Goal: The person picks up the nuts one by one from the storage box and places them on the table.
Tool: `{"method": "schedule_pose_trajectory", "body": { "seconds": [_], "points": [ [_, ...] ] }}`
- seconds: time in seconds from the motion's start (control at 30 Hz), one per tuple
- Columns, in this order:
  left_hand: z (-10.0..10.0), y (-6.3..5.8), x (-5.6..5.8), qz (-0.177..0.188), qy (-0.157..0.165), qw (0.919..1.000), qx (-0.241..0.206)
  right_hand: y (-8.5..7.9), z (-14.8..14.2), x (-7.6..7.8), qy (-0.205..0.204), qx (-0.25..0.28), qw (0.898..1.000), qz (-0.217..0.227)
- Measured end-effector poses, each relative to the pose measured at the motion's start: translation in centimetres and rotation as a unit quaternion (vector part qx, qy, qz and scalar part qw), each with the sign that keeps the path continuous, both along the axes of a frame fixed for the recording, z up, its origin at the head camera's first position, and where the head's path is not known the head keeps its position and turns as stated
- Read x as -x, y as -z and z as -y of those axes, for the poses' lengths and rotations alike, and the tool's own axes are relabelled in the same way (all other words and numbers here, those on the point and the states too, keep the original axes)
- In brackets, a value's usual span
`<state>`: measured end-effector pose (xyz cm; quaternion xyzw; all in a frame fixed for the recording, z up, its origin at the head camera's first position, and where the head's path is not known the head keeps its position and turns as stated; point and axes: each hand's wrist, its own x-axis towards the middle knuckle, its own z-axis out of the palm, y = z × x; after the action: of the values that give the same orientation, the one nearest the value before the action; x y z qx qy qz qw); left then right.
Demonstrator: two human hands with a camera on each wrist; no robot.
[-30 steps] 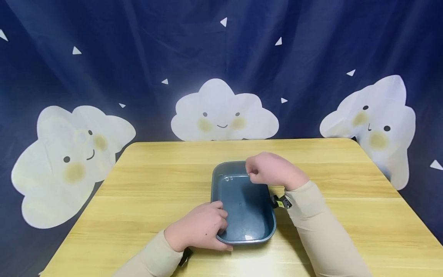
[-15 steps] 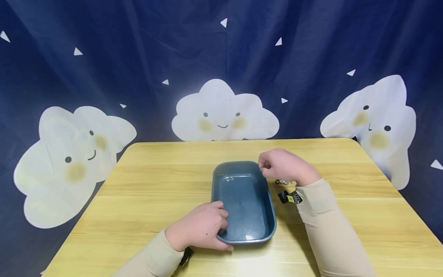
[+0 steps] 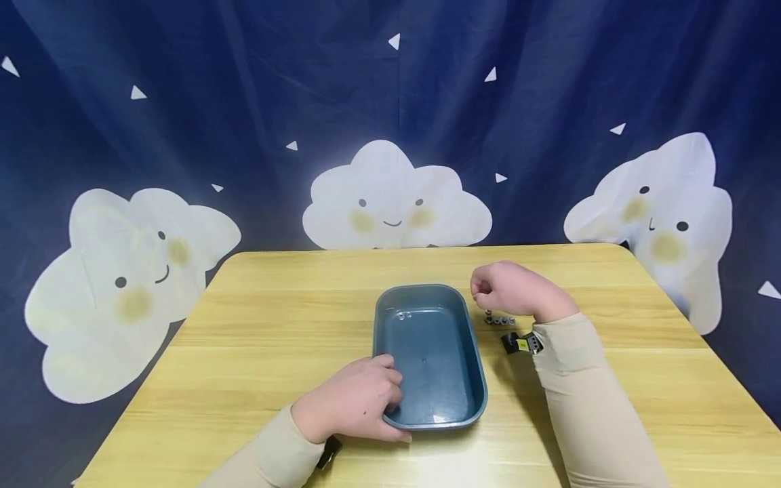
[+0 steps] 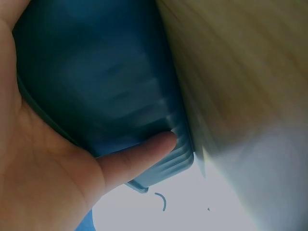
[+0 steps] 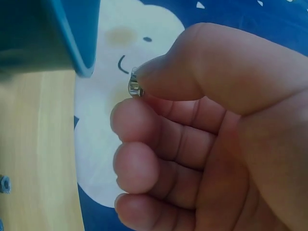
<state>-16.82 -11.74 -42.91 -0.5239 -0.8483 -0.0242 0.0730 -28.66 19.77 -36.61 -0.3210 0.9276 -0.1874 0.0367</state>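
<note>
A dark blue-green plastic tray [image 3: 430,362] sits in the middle of the table. My left hand [image 3: 360,398] grips its near left corner, fingers curled over the rim inside and the thumb [image 4: 139,161] against the outer wall. My right hand [image 3: 515,290] is raised just beyond the tray's far right side. Between its thumb and index finger it pinches a small shiny metal nut [image 5: 135,83]; the other fingers are curled. Below that hand, several small metal nuts [image 3: 500,320] lie on the tabletop. Inside the tray, near its far left corner, are small shiny pieces [image 3: 404,315].
The wooden table [image 3: 274,325] extends around the tray on all sides. Behind it hangs a dark blue curtain [image 3: 256,102] printed with smiling clouds and white triangles. A small black device [image 3: 521,343] is strapped to the right wrist.
My right hand has moved right, from above the tray's far right part to outside it. The nuts on the table have come into view. My left hand and the tray have stayed put.
</note>
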Motion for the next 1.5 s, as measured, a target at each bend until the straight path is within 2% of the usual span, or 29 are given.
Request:
{"method": "schedule_pose_trajectory", "body": {
  "seconds": [0.27,0.67,0.9,1.07,1.2,1.5],
  "points": [
    [0.0,0.0,-0.1,-0.002,0.000,1.0000,0.002,0.5,-0.5,0.5,-0.001,-0.005,1.000,0.009],
    [0.0,-0.2,0.3,-0.001,0.006,1.0000,0.001,1.3,-2.4,1.3,0.030,-0.007,0.999,0.035],
    [0.0,-0.2,0.4,0.003,-0.002,1.0000,0.008,1.9,-3.9,1.8,0.059,-0.006,0.997,0.050],
    [0.1,-0.2,0.3,0.008,-0.007,0.9999,0.009,2.5,-4.6,2.1,0.074,-0.001,0.995,0.072],
    [0.1,-0.2,0.4,0.005,-0.009,0.9999,0.008,3.3,-4.5,2.5,0.070,0.000,0.994,0.079],
    [0.1,-0.1,0.1,0.004,-0.006,1.0000,0.005,4.9,-4.2,2.8,0.089,-0.015,0.987,0.136]
  ]
}}
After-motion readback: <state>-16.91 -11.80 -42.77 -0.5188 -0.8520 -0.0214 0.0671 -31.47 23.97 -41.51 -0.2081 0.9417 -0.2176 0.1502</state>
